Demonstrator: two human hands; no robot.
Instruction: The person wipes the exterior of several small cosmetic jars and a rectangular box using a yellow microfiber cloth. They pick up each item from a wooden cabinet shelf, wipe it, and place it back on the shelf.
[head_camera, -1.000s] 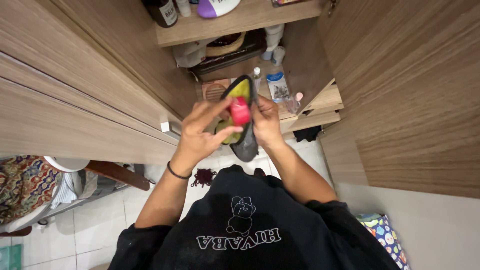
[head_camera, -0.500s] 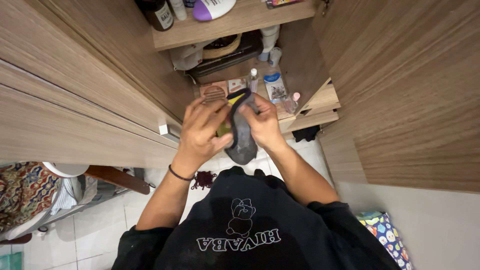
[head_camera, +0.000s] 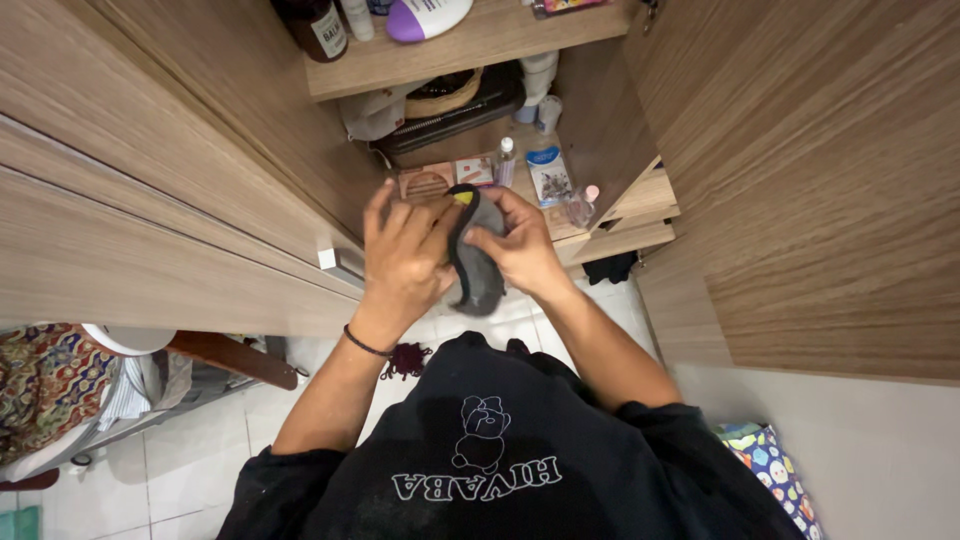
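Observation:
Both my hands hold a small dark grey pouch (head_camera: 478, 270) with a yellow lining in front of an open wooden cupboard. My left hand (head_camera: 403, 255) wraps over its left side, fingers pressed flat against it. My right hand (head_camera: 518, 245) pinches its upper right edge. Only a sliver of yellow shows at the pouch's top. Its mouth looks nearly closed, and whatever is inside is hidden.
Cupboard shelves (head_camera: 470, 45) hold bottles, a purple-and-white container (head_camera: 428, 15), a woven basket (head_camera: 440, 98), a small clear bottle (head_camera: 506, 160) and packets. An open wooden door (head_camera: 800, 180) stands at right. A chair with patterned fabric (head_camera: 50, 380) is at lower left and a colourful bag (head_camera: 775, 475) at lower right.
A red item and the yellow lining showed in the open pouch a second ago. The red item has gone out of sight, and my hands have pressed the pouch nearly closed.

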